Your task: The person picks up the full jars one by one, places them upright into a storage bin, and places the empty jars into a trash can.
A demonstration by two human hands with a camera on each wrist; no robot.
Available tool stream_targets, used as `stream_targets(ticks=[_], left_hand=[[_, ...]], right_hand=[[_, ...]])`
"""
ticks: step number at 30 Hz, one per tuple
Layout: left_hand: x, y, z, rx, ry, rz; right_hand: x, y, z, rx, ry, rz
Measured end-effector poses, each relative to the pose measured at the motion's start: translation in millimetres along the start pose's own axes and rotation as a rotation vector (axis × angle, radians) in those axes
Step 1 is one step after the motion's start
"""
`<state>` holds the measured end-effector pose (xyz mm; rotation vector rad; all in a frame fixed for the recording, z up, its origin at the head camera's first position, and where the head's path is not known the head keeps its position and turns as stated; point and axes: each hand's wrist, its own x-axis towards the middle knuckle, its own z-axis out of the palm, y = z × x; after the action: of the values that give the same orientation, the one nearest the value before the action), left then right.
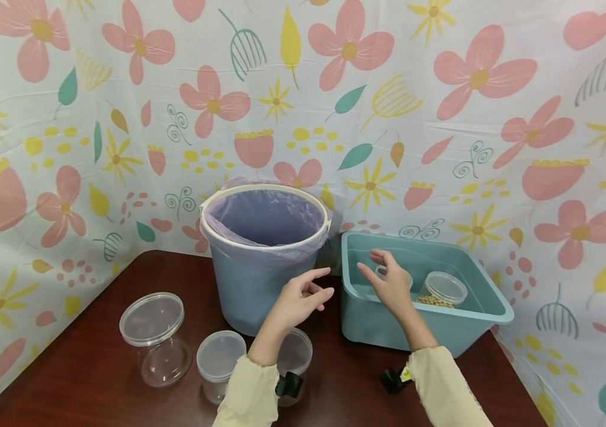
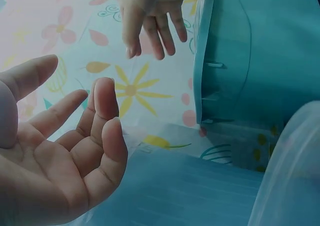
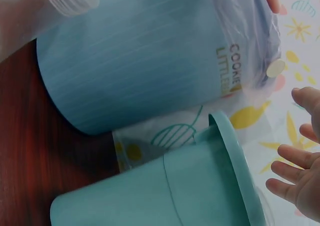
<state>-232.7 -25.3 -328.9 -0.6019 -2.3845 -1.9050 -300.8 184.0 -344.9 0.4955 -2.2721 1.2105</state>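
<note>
Floral cloth (image 1: 281,139) fills bkgd, cut off at frame edges. Dk red bench (image 1: 89,362), near edge out of frame. Blue bin (image 1: 244,290) w/ thin liner (image 1: 303,254) over rim; bottom inside hidden. Teal tub (image 1: 374,329) to its rt. Lg lidded clear jar (image 1: 152,323), far L on bench. L hand (image 1: 300,296): in front of bin, fingers loosely bent, thumb apart, nothing held. R hand (image 1: 390,284): over tub, fingers spread, nothing held. Sm. lidded jar (image 1: 221,362) beside L sleeve; another jar (image 1: 297,350) part-hidden by L wrist, lid unclear. In tub: jar w/ tan bits (image 1: 444,289), plus one (image 1: 406,280) mostly behind R hand, contents can't tell.
</note>
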Motion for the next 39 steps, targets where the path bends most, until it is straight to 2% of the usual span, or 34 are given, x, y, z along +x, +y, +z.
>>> stream_targets(ticks=[5,13,20,26,34,39], left_hand=[[-9.6,-1.4,-1.4,-0.021,-0.001,0.007],[-27.3,-14.2,-8.1,-0.063,-0.004,0.019],[-41.4,-26.0,-11.4,-0.075,0.007,0.055],[-52.7,-35.1,-13.0,-0.059,0.024,0.045],[-67.2,-38.8,-16.8,-0.081,0.053,0.055],[-75.7,-38.6,-22.6,-0.089,0.075,0.048]], right_hand=[[5,-7,5,0.022,-0.022,0.040],[17,-20,17,0.112,0.003,0.118],[22,-24,31,0.120,0.038,0.092],[23,-28,41,0.120,0.050,0.072],[29,-33,47,0.135,0.031,0.105],[36,-38,50,0.186,0.062,0.095]])
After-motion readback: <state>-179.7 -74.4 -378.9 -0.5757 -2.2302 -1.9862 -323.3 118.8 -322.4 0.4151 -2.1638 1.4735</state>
